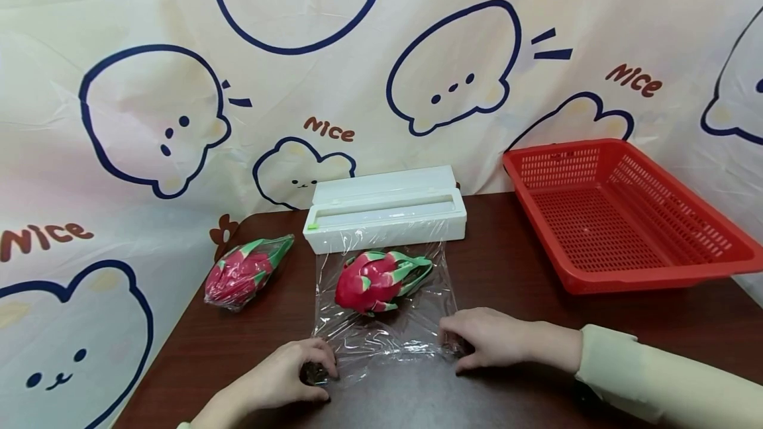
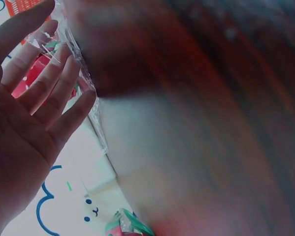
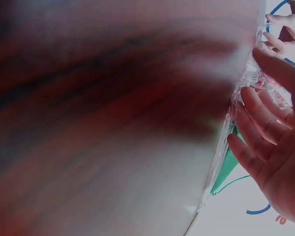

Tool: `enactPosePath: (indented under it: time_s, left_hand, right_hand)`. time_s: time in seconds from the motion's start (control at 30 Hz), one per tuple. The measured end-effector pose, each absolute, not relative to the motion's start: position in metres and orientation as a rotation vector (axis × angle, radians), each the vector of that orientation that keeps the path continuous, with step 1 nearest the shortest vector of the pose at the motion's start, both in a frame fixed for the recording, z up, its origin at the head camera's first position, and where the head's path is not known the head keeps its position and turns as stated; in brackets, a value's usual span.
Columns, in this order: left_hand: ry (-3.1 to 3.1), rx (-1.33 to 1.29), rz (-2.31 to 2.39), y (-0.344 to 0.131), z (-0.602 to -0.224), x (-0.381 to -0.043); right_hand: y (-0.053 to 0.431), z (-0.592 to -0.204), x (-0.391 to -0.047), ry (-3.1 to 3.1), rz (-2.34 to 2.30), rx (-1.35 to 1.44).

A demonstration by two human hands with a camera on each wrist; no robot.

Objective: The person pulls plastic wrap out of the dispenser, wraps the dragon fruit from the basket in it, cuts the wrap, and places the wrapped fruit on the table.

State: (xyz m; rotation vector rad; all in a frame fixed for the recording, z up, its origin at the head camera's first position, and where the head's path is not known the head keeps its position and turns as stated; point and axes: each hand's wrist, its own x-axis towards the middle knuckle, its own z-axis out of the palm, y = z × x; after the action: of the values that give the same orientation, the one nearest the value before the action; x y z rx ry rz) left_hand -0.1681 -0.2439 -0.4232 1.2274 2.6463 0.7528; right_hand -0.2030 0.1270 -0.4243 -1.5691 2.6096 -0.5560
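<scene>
A sheet of clear cling film [image 1: 411,333] stretches from a white cling film box [image 1: 387,234] toward me. A pink dragon fruit [image 1: 372,283] with green scales lies within the sheet's outline. My left hand [image 1: 292,376] is at the film's near left corner, its fingers touching the edge and the thumb apart from them. At the near right corner, my right hand [image 1: 495,336] touches the bunched film with loosely bent fingers. Both wrist views show fingertips [image 2: 90,96] along the film's edge, with a gap between thumb and fingers.
Left of the box sits another dragon fruit [image 1: 244,273] wrapped in film. A red plastic basket [image 1: 661,277] stands at the right on the dark brown table [image 1: 197,363]. Behind everything hangs a cloth [image 1: 369,98] printed with cartoon bears. A green slider [image 1: 312,226] shows on the box.
</scene>
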Motion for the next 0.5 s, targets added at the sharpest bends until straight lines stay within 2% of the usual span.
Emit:
enactPosePath:
  time_s: [0.2,0.5]
  left_hand:
    - [2.632,1.218,0.817,-0.248,-0.422,-0.168]
    - [2.525,1.124,1.043,-0.26,-0.415,-0.166]
  right_hand:
    - [0.13,-0.423,-0.207,2.617,-0.635,-1.675]
    - [0.146,-0.409,-0.209,2.574,-0.75,-1.634]
